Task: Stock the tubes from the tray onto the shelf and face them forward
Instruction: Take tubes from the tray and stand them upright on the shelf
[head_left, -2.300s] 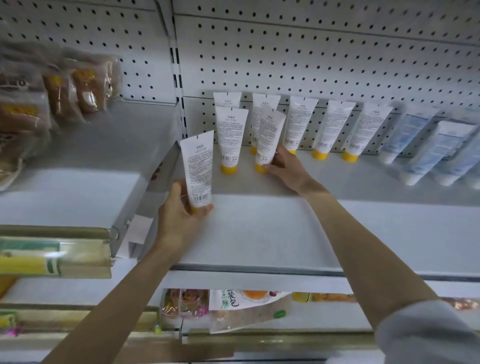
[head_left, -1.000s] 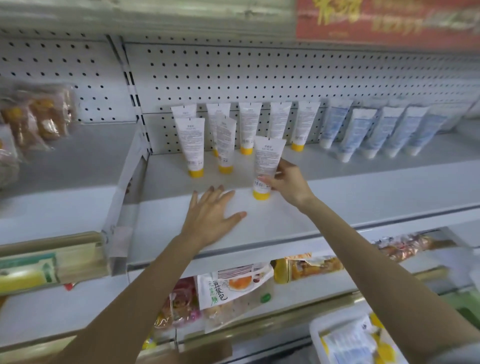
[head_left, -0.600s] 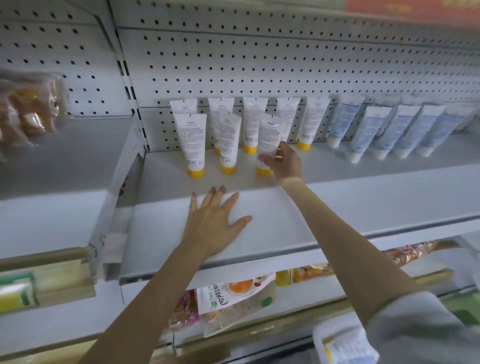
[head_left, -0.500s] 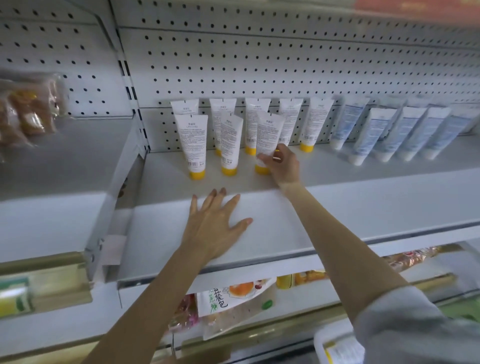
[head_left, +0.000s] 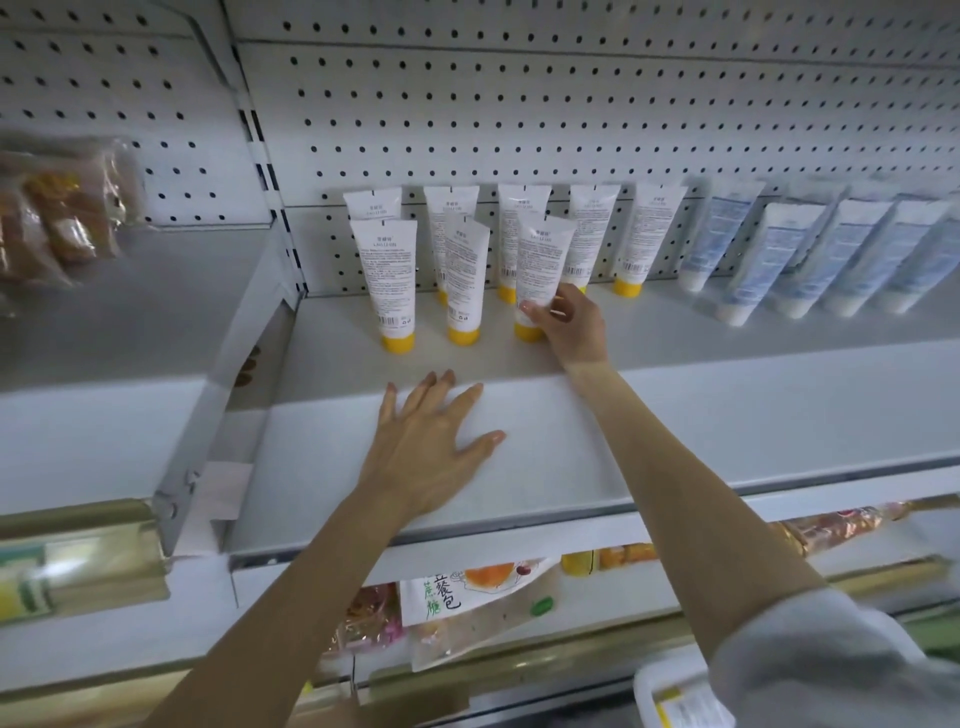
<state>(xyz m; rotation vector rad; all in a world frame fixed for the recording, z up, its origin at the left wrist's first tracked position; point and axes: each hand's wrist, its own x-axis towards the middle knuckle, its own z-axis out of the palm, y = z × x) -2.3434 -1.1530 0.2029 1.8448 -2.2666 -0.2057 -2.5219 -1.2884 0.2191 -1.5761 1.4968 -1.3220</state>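
White tubes with yellow caps stand cap-down on the white shelf (head_left: 727, 415). A back row of several tubes (head_left: 652, 234) leans on the pegboard. Three stand in front: a left tube (head_left: 387, 280), a middle tube (head_left: 465, 283) and a right tube (head_left: 540, 265). My right hand (head_left: 569, 325) grips the right front tube near its yellow cap. My left hand (head_left: 431, 441) lies flat on the shelf's front part with fingers spread and holds nothing. A corner of the white tray (head_left: 670, 696) with a tube in it shows at the bottom right.
Blue-and-white tubes (head_left: 800, 254) stand in a row to the right on the same shelf. A grey divider (head_left: 228, 364) bounds the shelf on the left; beyond it lie packaged snacks (head_left: 57, 218). Bagged goods (head_left: 467, 603) fill the shelf below.
My right hand has set the tube upright in the front row, third from the left, and still grips it. My left hand stays flat on the shelf. The camera has tilted slightly.
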